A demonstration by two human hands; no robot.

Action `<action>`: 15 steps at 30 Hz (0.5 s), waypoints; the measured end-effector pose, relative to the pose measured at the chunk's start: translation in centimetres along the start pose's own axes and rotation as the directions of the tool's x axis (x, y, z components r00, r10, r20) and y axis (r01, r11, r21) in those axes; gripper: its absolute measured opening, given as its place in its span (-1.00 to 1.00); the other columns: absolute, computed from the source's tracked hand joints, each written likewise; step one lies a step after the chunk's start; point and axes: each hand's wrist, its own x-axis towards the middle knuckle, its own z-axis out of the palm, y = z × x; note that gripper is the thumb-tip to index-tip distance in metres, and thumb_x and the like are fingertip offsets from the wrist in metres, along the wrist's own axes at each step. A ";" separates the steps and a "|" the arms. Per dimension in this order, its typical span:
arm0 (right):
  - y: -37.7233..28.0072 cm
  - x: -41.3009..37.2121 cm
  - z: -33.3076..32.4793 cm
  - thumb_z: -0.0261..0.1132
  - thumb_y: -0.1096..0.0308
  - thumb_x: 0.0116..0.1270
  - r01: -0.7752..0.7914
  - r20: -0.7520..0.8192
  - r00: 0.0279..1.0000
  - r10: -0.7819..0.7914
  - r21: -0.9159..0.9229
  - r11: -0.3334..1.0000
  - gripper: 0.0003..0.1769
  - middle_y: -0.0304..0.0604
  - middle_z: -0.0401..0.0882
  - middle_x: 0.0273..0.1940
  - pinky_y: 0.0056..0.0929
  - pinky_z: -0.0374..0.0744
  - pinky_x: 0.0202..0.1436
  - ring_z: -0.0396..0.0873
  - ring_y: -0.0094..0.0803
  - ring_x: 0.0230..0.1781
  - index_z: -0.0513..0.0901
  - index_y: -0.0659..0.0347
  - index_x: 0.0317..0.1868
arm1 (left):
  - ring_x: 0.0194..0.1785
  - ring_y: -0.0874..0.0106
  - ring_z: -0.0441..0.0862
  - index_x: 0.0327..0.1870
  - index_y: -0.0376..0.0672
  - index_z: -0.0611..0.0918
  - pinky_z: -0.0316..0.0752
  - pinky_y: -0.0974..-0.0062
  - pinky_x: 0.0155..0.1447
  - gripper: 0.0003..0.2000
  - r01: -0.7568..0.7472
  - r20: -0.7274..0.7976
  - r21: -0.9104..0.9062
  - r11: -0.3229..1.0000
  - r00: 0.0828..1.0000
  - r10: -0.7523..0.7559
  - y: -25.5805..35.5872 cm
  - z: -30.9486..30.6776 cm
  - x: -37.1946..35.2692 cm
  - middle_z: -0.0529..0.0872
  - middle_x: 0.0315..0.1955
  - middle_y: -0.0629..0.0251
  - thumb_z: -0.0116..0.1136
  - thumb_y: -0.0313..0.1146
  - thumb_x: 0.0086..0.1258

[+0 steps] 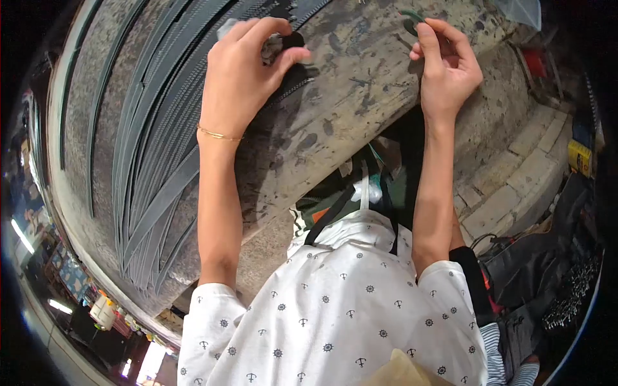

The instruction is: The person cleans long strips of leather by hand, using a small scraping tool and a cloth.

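My left hand (251, 71) is above the upper middle of the worn work surface, thumb and fingers curled apart with a gap between them. Just behind its fingers lies a crumpled pale grey thing (271, 48), and I cannot make out whether the hand touches it. My right hand (447, 67) is at the upper right, its thumb and index finger pinched on a small dark green curved piece (412, 24). Long grey zipper-like strips (161, 122) lie in a dense bundle on the surface to the left of my left hand.
The stained work surface (335, 122) has its near edge running diagonally below my hands. Clear plastic (523, 11) lies at the top right. A yellow object (579, 157) and a black bag (528, 270) are at the right. Dark straps (335, 215) hang near my lap.
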 end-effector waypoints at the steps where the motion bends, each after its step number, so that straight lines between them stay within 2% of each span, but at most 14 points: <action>1: -0.1 0.0 -0.1 0.41 0.51 0.40 0.017 0.015 1.000 -0.016 -0.036 0.999 -0.84 -0.18 0.69 -0.31 -0.56 0.61 -0.38 0.60 -0.56 -0.41 0.71 0.40 -0.07 | -0.31 0.33 0.66 -0.17 -0.22 0.72 0.55 0.40 -0.18 -0.76 0.093 0.165 -0.060 0.994 0.983 -0.082 -0.1 -0.8 0.2 0.75 -0.33 0.21 0.49 -0.32 0.23; 2: -0.4 -0.1 0.0 0.41 0.51 0.40 0.023 0.018 1.000 -0.023 -0.031 0.999 -0.84 -0.18 0.69 -0.31 -0.56 0.61 -0.38 0.60 -0.56 -0.41 0.71 0.40 -0.07 | -0.22 0.44 0.75 -0.12 -0.25 0.73 0.59 0.48 -0.11 -0.75 0.195 0.333 -0.106 0.975 0.931 -0.150 0.3 -1.6 0.5 0.80 -0.28 0.23 0.48 -0.33 0.28; 3: -0.6 -0.1 0.0 0.42 0.52 0.38 0.004 0.021 1.000 -0.003 -0.019 1.000 -0.84 -0.18 0.70 -0.29 -0.56 0.63 -0.37 0.62 -0.56 -0.40 0.72 0.39 -0.07 | -0.23 0.56 0.72 -0.09 -0.27 0.74 0.59 0.49 -0.07 -0.74 0.336 0.425 -0.271 0.902 0.883 -0.201 1.1 -2.2 0.8 0.81 -0.30 0.26 0.46 -0.33 0.30; 4: -0.8 -0.1 0.1 0.43 0.53 0.36 -0.015 0.023 1.000 0.016 -0.007 1.000 -0.84 -0.18 0.71 -0.28 -0.56 0.64 -0.36 0.64 -0.57 -0.39 0.73 0.38 -0.08 | -0.22 0.60 0.69 -0.12 -0.30 0.74 0.59 0.49 -0.08 -0.76 0.413 0.472 -0.436 0.799 0.862 -0.187 2.1 -2.7 0.9 0.80 -0.31 0.30 0.46 -0.36 0.30; 6: -0.8 0.1 0.2 0.43 0.48 0.37 -0.011 0.013 1.000 0.011 0.003 1.000 -0.83 -0.19 0.71 -0.31 -0.56 0.64 -0.37 0.64 -0.57 -0.39 0.73 0.37 -0.07 | -0.22 0.59 0.68 -0.13 -0.26 0.75 0.59 0.50 -0.10 -0.79 0.443 0.522 -0.468 0.764 0.837 -0.165 3.3 -1.2 0.4 0.80 -0.31 0.27 0.47 -0.40 0.28; 7: -0.8 0.0 0.2 0.43 0.44 0.39 -0.015 0.005 1.000 0.015 0.012 1.000 -0.81 -0.20 0.70 -0.34 -0.56 0.65 -0.37 0.64 -0.57 -0.40 0.72 0.37 -0.07 | -0.24 0.50 0.69 -0.15 -0.21 0.76 0.57 0.48 -0.13 -0.81 0.414 0.478 -0.337 0.845 0.849 -0.225 3.2 0.8 -0.6 0.80 -0.30 0.22 0.48 -0.41 0.25; 8: -0.8 -0.1 0.2 0.43 0.44 0.39 -0.013 0.008 1.000 0.013 0.012 1.000 -0.81 -0.20 0.70 -0.34 -0.56 0.65 -0.37 0.64 -0.57 -0.40 0.72 0.37 -0.07 | -0.39 0.24 0.60 -0.23 -0.27 0.72 0.56 0.38 -0.18 -0.81 0.310 0.312 -0.349 0.884 0.928 -0.202 3.7 2.1 -0.9 0.71 -0.38 0.20 0.48 -0.47 0.16; 9: -0.8 -0.1 0.2 0.43 0.45 0.39 -0.018 0.003 1.000 0.018 0.021 1.000 -0.81 -0.20 0.70 -0.34 -0.56 0.64 -0.37 0.64 -0.57 -0.40 0.72 0.37 -0.07 | -0.37 0.22 0.57 -0.28 -0.24 0.71 0.54 0.34 -0.18 -0.81 0.119 0.132 -0.246 0.962 0.987 -0.088 3.6 2.5 -1.2 0.66 -0.39 0.21 0.50 -0.44 0.14; 10: -0.8 0.0 0.2 0.43 0.46 0.39 -0.020 -0.008 1.000 0.021 0.029 0.999 -0.82 -0.20 0.70 -0.34 -0.57 0.64 -0.37 0.64 -0.57 -0.40 0.72 0.37 -0.07 | -0.34 0.20 0.55 -0.32 -0.22 0.71 0.52 0.31 -0.18 -0.80 -0.065 -0.033 -0.107 0.992 0.998 0.062 3.4 2.8 -1.4 0.61 -0.40 0.22 0.53 -0.42 0.11; 12: -0.8 -0.1 0.1 0.43 0.45 0.39 -0.018 0.002 1.000 0.018 0.034 0.999 -0.82 -0.20 0.70 -0.33 -0.57 0.64 -0.37 0.63 -0.57 -0.41 0.72 0.37 -0.07 | -0.28 0.25 0.51 -0.37 -0.16 0.70 0.46 0.31 -0.19 -0.79 -0.052 -0.229 -0.071 0.996 0.973 0.035 3.1 2.2 -1.4 0.53 -0.39 0.25 0.57 -0.37 0.10; 13: -0.7 0.1 0.1 0.43 0.45 0.39 -0.007 0.010 1.000 0.007 0.043 0.999 -0.81 -0.20 0.70 -0.33 -0.57 0.64 -0.37 0.63 -0.57 -0.42 0.72 0.37 -0.06 | -0.25 0.30 0.50 -0.37 -0.15 0.71 0.41 0.34 -0.21 -0.77 0.046 -0.331 -0.087 0.995 0.941 -0.073 2.6 1.9 -1.7 0.54 -0.37 0.29 0.59 -0.34 0.10; 14: -0.7 0.1 0.1 0.43 0.45 0.39 -0.010 0.013 1.000 0.009 0.041 0.999 -0.81 -0.20 0.70 -0.33 -0.57 0.64 -0.37 0.63 -0.57 -0.42 0.72 0.37 -0.06 | -0.23 0.32 0.49 -0.38 -0.13 0.71 0.40 0.33 -0.19 -0.78 0.035 -0.432 0.064 0.997 0.902 -0.004 1.3 0.9 -1.4 0.54 -0.35 0.30 0.59 -0.32 0.11; 15: -0.8 0.1 0.2 0.42 0.47 0.40 -0.009 0.015 1.000 0.009 0.032 0.999 -0.82 -0.19 0.69 -0.32 -0.56 0.63 -0.38 0.61 -0.57 -0.42 0.72 0.37 -0.06 | -0.21 0.30 0.52 -0.34 -0.13 0.72 0.43 0.32 -0.16 -0.78 0.097 -0.459 0.143 0.985 0.888 -0.021 0.9 -0.4 -1.1 0.58 -0.31 0.28 0.58 -0.31 0.13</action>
